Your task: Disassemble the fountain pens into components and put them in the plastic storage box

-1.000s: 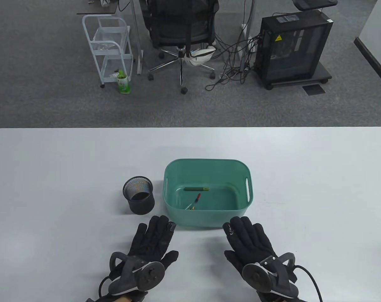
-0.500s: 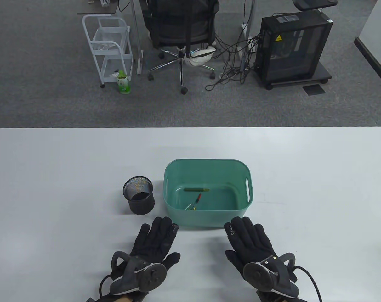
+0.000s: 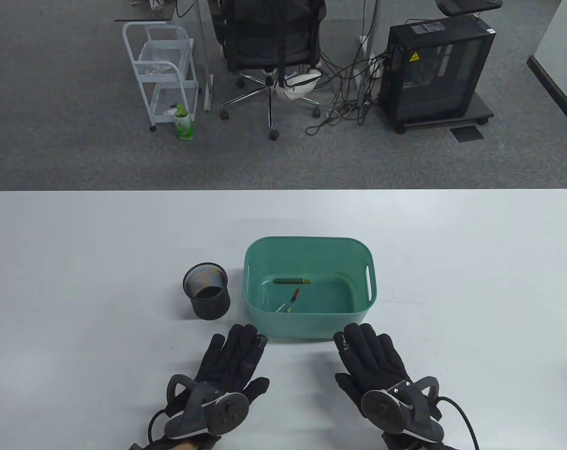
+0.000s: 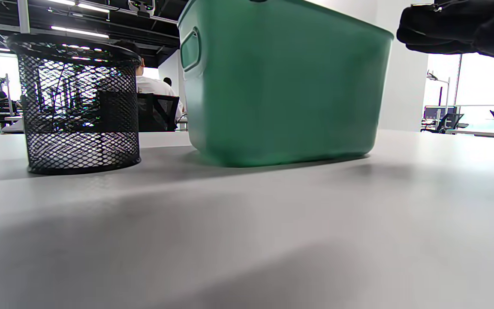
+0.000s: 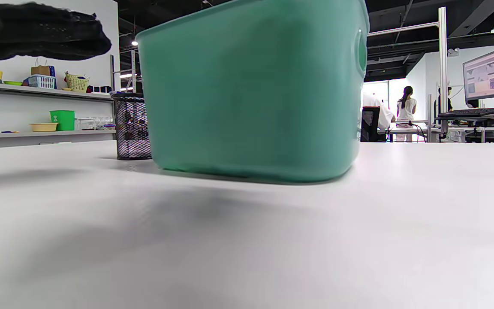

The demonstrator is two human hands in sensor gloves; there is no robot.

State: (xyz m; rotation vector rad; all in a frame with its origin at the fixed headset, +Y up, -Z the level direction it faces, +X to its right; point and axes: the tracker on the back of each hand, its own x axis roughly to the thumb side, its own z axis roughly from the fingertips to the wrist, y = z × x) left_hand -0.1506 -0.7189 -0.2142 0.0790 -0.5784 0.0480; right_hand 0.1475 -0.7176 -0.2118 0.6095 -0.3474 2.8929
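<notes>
- Table view: left hand [image 3: 229, 358] and right hand [image 3: 372, 358] lie flat, fingers straight, empty, before the box [image 3: 307, 323]; pen parts [image 3: 293, 281] inside.
- Wrist views: only box walls and mesh cup [image 4: 77, 105].

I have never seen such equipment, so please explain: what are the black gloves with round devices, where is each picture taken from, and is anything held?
These are a person's hands in sensor gloves, left hand and right hand, each with a tracker strapped on its back. One camera looks down at the white table; two low pictures come from wrist cameras. On the table stand a green plastic storage box with pen parts inside and a black mesh pen cup. Both hands lie flat and hold nothing.
</notes>
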